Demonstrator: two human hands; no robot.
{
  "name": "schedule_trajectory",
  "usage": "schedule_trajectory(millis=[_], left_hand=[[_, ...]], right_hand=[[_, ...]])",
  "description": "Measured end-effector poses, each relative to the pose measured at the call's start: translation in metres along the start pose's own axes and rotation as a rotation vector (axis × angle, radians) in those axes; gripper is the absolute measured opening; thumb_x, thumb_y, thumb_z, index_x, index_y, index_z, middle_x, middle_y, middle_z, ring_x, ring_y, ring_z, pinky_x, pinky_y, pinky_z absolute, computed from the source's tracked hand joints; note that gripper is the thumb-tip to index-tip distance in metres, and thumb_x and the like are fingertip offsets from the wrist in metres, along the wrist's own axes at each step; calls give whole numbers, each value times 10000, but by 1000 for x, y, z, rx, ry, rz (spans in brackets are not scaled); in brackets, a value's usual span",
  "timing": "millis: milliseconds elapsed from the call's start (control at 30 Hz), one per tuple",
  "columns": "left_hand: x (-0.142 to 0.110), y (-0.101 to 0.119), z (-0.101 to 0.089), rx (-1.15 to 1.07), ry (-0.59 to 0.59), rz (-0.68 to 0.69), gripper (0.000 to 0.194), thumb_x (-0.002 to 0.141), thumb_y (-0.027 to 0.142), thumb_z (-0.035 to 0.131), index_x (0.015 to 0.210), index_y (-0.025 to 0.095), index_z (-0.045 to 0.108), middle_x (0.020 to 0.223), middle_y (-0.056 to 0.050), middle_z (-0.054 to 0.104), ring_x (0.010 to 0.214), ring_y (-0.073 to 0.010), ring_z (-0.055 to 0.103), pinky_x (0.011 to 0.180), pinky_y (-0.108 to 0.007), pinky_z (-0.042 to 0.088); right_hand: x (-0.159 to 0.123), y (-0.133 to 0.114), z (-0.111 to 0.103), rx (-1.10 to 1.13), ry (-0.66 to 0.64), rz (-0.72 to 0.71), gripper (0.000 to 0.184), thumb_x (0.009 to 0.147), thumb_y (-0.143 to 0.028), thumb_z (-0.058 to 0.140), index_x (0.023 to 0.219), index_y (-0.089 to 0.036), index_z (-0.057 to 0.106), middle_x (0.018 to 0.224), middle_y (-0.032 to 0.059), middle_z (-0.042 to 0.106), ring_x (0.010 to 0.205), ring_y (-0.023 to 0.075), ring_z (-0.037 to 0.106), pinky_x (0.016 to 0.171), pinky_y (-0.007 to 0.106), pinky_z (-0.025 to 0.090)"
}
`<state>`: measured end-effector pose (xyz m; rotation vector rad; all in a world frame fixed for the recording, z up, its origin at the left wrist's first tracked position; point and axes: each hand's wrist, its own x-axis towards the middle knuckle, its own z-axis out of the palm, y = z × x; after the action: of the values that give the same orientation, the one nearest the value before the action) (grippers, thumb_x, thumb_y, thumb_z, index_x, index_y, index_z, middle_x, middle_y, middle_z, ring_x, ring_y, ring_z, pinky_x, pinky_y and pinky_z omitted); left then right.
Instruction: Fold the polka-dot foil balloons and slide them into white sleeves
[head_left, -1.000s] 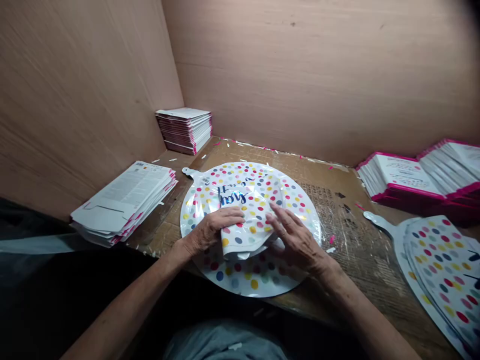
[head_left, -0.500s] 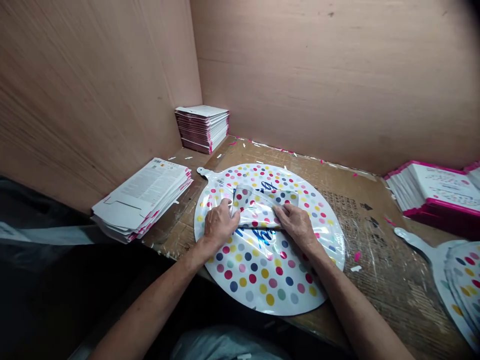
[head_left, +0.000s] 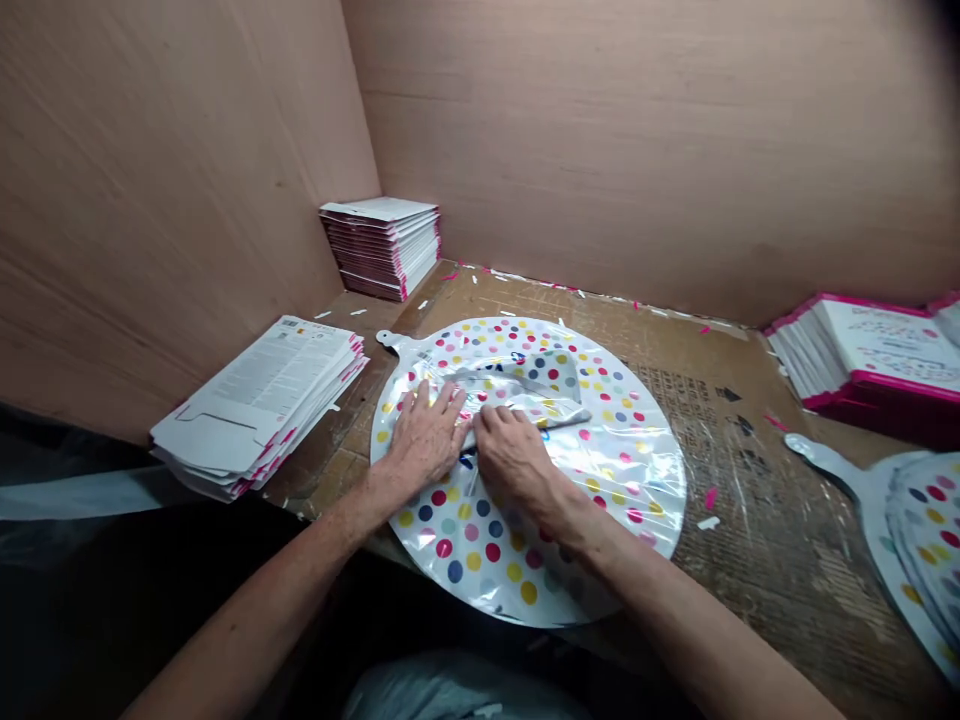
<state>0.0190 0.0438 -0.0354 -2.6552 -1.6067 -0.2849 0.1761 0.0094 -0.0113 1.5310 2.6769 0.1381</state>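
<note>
A round, flat white foil balloon (head_left: pixel 615 470) with coloured dots and blue lettering lies in front of me, its tail pointing to the far left. On top of it is a folded foil balloon (head_left: pixel 544 405) with the same dots, its far flap standing up a little. My left hand (head_left: pixel 429 435) lies spread and flat over the left part of the folded one. Close beside it, my right hand (head_left: pixel 514 455) has its fingers curled down on the near edge of the folded balloon; the fingertips are partly hidden.
Stacks of folded white and pink cards stand at left (head_left: pixel 262 395) and in the back corner (head_left: pixel 386 250). At right are pink-edged cards (head_left: pixel 892 360) and more dotted foil balloons (head_left: pixel 874 500). Wooden panels (head_left: pixel 637 150) rise behind. Paper scraps dot the cardboard surface (head_left: pixel 735 560).
My right hand has moved left, close to my left hand, and its fingers have curled. My left hand has flattened onto the folded balloon, whose right part has lifted into a loose flap.
</note>
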Motion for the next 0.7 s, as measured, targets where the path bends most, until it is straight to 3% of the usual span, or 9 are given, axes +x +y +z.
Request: schedule_trajectory(millis=[67, 133, 200, 267, 367, 433, 500, 600, 700], left_hand=[[8, -5, -14, 10, -23, 98, 377, 951, 261, 439, 1288, 186, 591, 1401, -122, 565, 1395, -391, 357, 1102, -589, 326], [18, -12, -24, -43, -53, 329, 453, 884, 123, 492, 1320, 230, 559, 1451, -73, 527, 1453, -331, 288, 1144, -517, 311], [26, -20, -28, -139, -111, 554, 614, 814, 25, 515, 1364, 298, 509, 1494, -8, 487, 1492, -254, 222, 1179, -439, 283], [32, -28, -26, -229, -201, 625, 645, 788, 3, 519, 1334, 346, 533, 1448, 23, 538, 1489, -223, 242, 1172, -401, 299], [37, -33, -19, -335, -287, 505, 562, 754, 49, 556, 1248, 312, 617, 1362, -23, 600, 1415, -270, 386, 1093, -379, 395], [42, -30, -15, -431, -274, 392, 394, 772, 140, 582, 1137, 256, 675, 1245, -57, 651, 1253, -274, 549, 998, -348, 466], [49, -22, -13, -495, -233, 237, 202, 851, 270, 552, 984, 222, 695, 1063, -59, 694, 1030, -242, 647, 887, -325, 506], [60, -4, -10, -431, -173, -13, 263, 935, 381, 469, 882, 204, 657, 913, -59, 701, 894, -230, 663, 808, -319, 501], [66, 17, -6, -309, -131, -188, 252, 962, 359, 435, 973, 195, 626, 919, -76, 717, 899, -235, 680, 785, -314, 490]], right_hand=[[-2, 5, 5, -33, -14, -88, 331, 908, -82, 392, 1128, -53, 638, 1068, 190, 653, 930, 271, 581, 809, 386, 463], [-18, 20, 12, 8, 38, -236, 358, 935, -94, 377, 1209, -67, 605, 1168, 187, 642, 1004, 264, 582, 866, 397, 470], [-40, 41, 19, 140, 102, -366, 367, 954, -134, 406, 1281, -121, 572, 1293, 165, 607, 1137, 250, 559, 971, 411, 452], [-60, 59, 24, 333, 169, -397, 371, 966, -166, 409, 1303, -181, 563, 1367, 133, 576, 1248, 228, 517, 1037, 409, 428], [-69, 76, 29, 679, 270, -162, 325, 989, -236, 368, 1206, -198, 606, 1230, 102, 658, 1135, 201, 599, 954, 352, 483], [-61, 80, 29, 842, 343, 171, 307, 994, -324, 363, 1054, -183, 630, 975, 69, 700, 885, 187, 648, 792, 308, 515], [-47, 81, 29, 893, 412, 483, 317, 978, -408, 386, 920, -188, 606, 789, 27, 656, 709, 171, 603, 660, 279, 481], [-25, 82, 28, 763, 425, 725, 343, 955, -474, 422, 798, -203, 562, 702, 10, 610, 646, 163, 556, 604, 263, 407], [-7, 82, 25, 476, 285, 842, 353, 974, -453, 422, 810, -190, 590, 717, 48, 638, 689, 187, 585, 620, 273, 362]])
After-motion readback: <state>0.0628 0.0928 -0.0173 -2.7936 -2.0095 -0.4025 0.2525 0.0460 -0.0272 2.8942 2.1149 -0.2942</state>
